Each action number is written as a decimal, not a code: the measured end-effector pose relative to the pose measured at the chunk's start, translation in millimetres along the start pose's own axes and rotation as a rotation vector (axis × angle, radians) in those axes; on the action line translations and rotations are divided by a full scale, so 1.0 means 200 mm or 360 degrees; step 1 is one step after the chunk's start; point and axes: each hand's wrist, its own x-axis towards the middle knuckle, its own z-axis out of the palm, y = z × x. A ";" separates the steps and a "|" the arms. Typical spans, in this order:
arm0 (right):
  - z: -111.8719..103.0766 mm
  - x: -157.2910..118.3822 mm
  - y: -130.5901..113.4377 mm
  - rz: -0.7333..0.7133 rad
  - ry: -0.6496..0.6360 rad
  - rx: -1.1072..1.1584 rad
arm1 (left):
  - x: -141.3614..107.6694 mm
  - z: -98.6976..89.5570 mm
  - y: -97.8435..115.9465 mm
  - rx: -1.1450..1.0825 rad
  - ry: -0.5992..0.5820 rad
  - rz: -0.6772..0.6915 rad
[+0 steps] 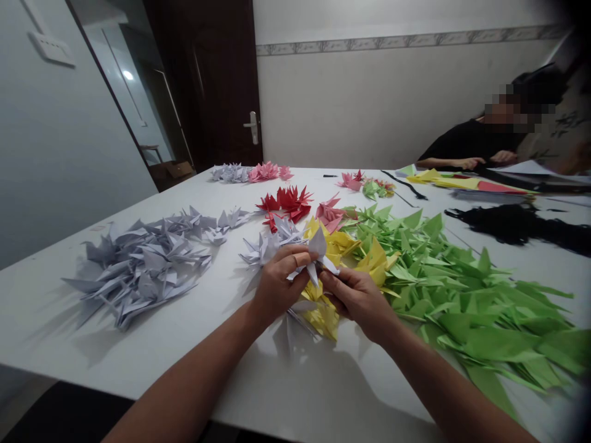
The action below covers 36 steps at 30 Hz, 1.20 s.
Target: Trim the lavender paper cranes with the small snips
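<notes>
Okay, status: left hand (277, 286) and right hand (355, 301) are together over the middle of the table (138, 363), both pinching one folded paper piece (317, 246). Its pale lilac points stick up between them at about 12 o'clock from the hands. Left hand is on its near side, and a ring (295, 261) shows on one finger. Exact fold shape is hidden by the fingers.

Around the hands:
- 9 o'clock: large grey paper pile (138, 271), well apart from the left hand.
- 11 o'clock: smaller pale lilac pile (268, 246), just beyond the left hand.
- 12 o'clock: red paper pile (286, 203), with pink paper pile (265, 172) and grey cluster (229, 173) further out near the far edge.
- Directly under and behind the hands: yellow paper pile (323, 320), close to both.
- 3 o'clock: big green paper pile (475, 314), running right up against the yellow.
- 1 o'clock: small pink and green cluster (364, 186).
- 2 o'clock: black fringe strip (517, 224) and coloured paper sheets (471, 183).

Co-worker (471, 144) sits at the far right end, forearms on the table edge, own hands (471, 163) near those sheets. Dark door (217, 80) stands at 11 o'clock beyond the table.
</notes>
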 end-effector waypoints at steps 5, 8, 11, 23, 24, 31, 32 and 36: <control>-0.01 0.01 0.02 -0.0016 0.0017 -0.0008 | 0.00 0.00 0.00 -0.0053 -0.0022 -0.0023; -0.01 0.01 0.02 -0.0070 0.0007 -0.0025 | 0.00 0.00 0.01 -0.0108 -0.0044 -0.0106; -0.02 0.00 0.00 -0.0136 -0.0056 -0.0031 | -0.01 0.01 0.01 -0.0333 0.0019 -0.0429; -0.03 -0.01 0.01 -0.0375 0.0025 -0.0248 | 0.07 -0.01 0.06 -0.1839 0.0220 -0.1855; -0.03 -0.01 0.02 -0.0396 0.0023 -0.0296 | 0.07 0.00 0.06 -0.1850 0.0195 -0.1858; -0.04 -0.01 0.02 -0.0463 0.0086 -0.0453 | 0.05 0.01 0.05 -0.1979 0.0108 -0.1916; -0.04 -0.01 0.02 -0.0463 0.0090 -0.0453 | 0.05 0.01 0.05 -0.1989 0.0107 -0.1913; -0.05 0.00 0.03 -0.0466 0.0096 -0.0497 | 0.05 0.01 0.05 -0.1988 0.0074 -0.1883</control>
